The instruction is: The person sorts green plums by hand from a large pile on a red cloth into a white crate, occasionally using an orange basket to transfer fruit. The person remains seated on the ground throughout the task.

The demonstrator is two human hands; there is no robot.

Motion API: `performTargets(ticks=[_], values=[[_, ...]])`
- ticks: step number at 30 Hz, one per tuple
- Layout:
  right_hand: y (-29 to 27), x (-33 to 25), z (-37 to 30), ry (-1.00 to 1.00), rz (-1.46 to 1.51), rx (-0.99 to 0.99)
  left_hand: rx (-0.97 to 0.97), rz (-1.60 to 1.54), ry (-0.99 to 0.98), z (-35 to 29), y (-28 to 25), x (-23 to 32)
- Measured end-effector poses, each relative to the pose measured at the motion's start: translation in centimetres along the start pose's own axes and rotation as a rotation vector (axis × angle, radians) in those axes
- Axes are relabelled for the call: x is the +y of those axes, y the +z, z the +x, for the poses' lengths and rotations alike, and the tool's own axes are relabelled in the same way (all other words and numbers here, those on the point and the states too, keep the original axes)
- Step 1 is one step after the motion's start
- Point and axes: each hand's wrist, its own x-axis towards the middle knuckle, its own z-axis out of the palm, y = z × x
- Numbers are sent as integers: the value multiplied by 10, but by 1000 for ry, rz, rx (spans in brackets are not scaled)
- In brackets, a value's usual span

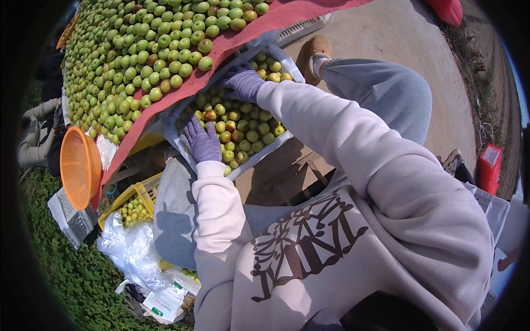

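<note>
A shallow crate lined with pale sheeting sits in front of me, filled with small green-yellow fruits that look like jujubes, some flushed reddish brown. My left hand, in a purple knit glove, rests on the fruits at the crate's near left side, its fingers spread. Across the crate, my right hand, gloved the same way, lies over the fruits by the far left edge with fingers stretched out. Neither hand visibly holds a fruit; what lies beneath the palms is hidden.
Beyond the crate, a large heap of the same fruits lies on red cloth. An orange basket, a yellow crate of fruits and clear plastic bags are at the left. Another person is at the far left.
</note>
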Motion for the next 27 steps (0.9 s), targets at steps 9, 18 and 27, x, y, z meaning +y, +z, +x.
performTargets(ticks=[9,18,27], values=[[-38,-48,-36,241,-106,-63,51,94,71,11,-8,18],[-47,-59,-79,292,-9,-135,-167,-85,175,42,-21,37],[-33,-50,-74,357,23,-141,-110,-66,173,43,-14,30]])
